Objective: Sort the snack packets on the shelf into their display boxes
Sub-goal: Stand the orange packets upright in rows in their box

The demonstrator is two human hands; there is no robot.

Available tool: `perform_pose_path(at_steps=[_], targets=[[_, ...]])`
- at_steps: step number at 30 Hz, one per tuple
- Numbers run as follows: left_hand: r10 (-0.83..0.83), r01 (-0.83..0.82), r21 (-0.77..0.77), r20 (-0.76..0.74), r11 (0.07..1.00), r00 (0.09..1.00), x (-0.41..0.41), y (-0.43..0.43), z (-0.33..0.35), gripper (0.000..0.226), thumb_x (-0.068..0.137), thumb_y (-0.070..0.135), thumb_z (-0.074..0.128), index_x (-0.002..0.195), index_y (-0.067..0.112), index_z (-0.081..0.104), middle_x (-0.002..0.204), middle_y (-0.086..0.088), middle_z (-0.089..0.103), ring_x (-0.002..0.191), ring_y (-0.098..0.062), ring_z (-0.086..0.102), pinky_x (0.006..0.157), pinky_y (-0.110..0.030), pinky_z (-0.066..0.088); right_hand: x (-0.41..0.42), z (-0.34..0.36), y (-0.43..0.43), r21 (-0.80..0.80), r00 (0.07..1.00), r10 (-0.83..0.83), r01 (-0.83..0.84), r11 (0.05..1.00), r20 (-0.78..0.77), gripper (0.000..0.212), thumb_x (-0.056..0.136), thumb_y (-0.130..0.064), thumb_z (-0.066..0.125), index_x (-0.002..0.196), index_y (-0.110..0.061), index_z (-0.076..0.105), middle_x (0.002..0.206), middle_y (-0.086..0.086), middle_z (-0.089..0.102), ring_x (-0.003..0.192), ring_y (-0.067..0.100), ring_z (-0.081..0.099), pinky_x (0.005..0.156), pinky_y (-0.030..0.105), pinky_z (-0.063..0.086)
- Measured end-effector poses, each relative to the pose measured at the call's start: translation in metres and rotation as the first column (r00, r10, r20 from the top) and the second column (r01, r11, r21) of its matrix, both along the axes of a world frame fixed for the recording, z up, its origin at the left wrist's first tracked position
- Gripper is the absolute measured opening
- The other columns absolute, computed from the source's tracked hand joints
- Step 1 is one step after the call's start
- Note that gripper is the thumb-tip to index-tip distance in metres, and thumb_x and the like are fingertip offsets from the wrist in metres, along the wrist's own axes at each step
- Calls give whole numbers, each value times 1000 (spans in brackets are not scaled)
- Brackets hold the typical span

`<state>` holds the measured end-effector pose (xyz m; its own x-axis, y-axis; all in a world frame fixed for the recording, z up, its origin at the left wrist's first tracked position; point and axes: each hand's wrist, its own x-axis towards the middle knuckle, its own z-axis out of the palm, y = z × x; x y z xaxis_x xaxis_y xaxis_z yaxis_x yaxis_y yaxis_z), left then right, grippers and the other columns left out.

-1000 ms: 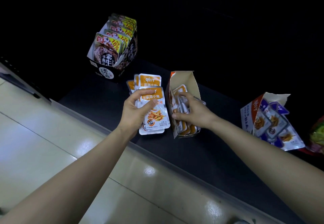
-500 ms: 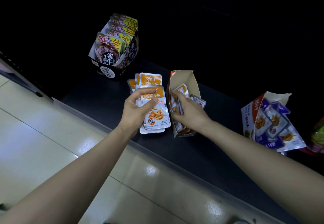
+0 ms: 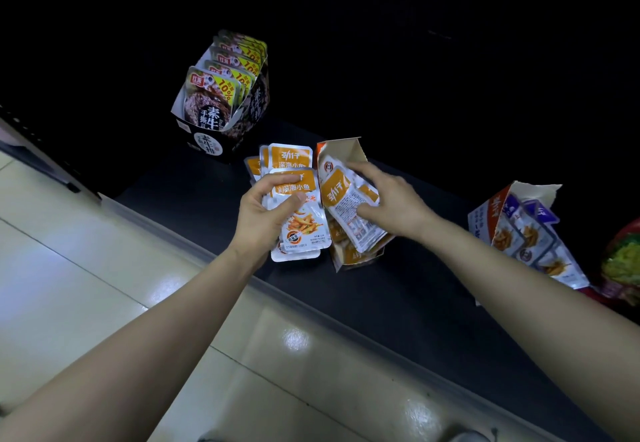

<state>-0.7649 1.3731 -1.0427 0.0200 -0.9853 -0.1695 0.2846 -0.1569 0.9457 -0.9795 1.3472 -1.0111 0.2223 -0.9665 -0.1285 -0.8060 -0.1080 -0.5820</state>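
Note:
My left hand point(image 3: 268, 214) grips a fanned stack of orange fish snack packets point(image 3: 302, 225) just above the dark shelf point(image 3: 398, 289). To its right stands an open orange display box point(image 3: 349, 152) with more orange packets in it. Over that box, my right hand point(image 3: 391, 204) holds a small bunch of orange packets point(image 3: 348, 207), tilted, with their printed backs showing. The box's lower front point(image 3: 356, 261) shows below the bunch.
A black display box point(image 3: 211, 140) full of yellow-and-black packets stands at the back left. A white and orange box with blue packets point(image 3: 523, 227) leans at the right, next to a red and green bag point(image 3: 623, 261). Pale floor tiles point(image 3: 104, 285) lie below the shelf edge.
My right hand has lifted out of the orange box with a bunch of packets, which now tilt above it. My left hand and its stack have stayed put.

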Motion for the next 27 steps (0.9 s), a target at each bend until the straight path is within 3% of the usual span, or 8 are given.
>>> perform_pose_path(at_steps=[3,7,10,13,19,23,27], targets=[[1,-1,-6,14,1000,1000,0,0,0,22,87,-2,68,106,8,66,111,-5,70,96,-21,72,71,-32,59,-13,15,-2,82,997,78,-76,994,-18,70,82,-12,65,142,-35,38,118,-5,65,99,15,66,82,37,56],[-2,2,-7,22,1000,1000,0,2,1,21,87,0,69,102,14,68,115,-9,69,97,-23,72,72,-34,59,-29,45,-12,242,941,292,-247,938,-169,65,85,-13,65,140,-35,40,113,-6,65,89,8,67,70,21,53],[-1,2,-16,23,1000,1000,-1,2,4,21,87,0,69,102,15,68,115,-9,69,98,-23,71,72,-34,59,-25,51,-12,344,872,390,-284,895,-295,60,84,-15,67,133,-37,39,106,-5,60,84,11,64,70,28,53],[2,-1,-23,20,1000,1000,-3,3,8,21,86,0,69,102,14,68,115,-10,69,98,-24,71,72,-35,59,-20,39,-11,334,844,393,-276,901,-364,54,83,-19,68,125,-35,39,103,0,60,84,17,63,77,41,55],[4,-4,-22,17,1000,1000,1,7,10,21,87,-1,69,101,14,68,113,-7,69,95,-21,72,69,-32,59,-37,57,-21,210,884,317,-257,943,-344,49,80,-19,68,122,-36,51,100,-5,64,83,11,63,72,39,56],[-13,13,-13,14,1000,1000,-2,6,9,20,87,-1,68,103,12,68,111,-5,70,95,-21,72,69,-31,59,-23,56,-20,243,821,356,-272,931,-446,50,80,-26,70,125,-40,52,102,-9,55,84,10,55,63,29,43],[-6,6,-5,25,1000,1000,-2,5,7,21,87,0,69,105,10,67,110,-5,70,94,-20,72,68,-30,59,-15,59,-25,206,782,323,-250,946,-533,53,81,-30,70,128,-44,51,116,-4,54,91,13,51,63,26,34]])
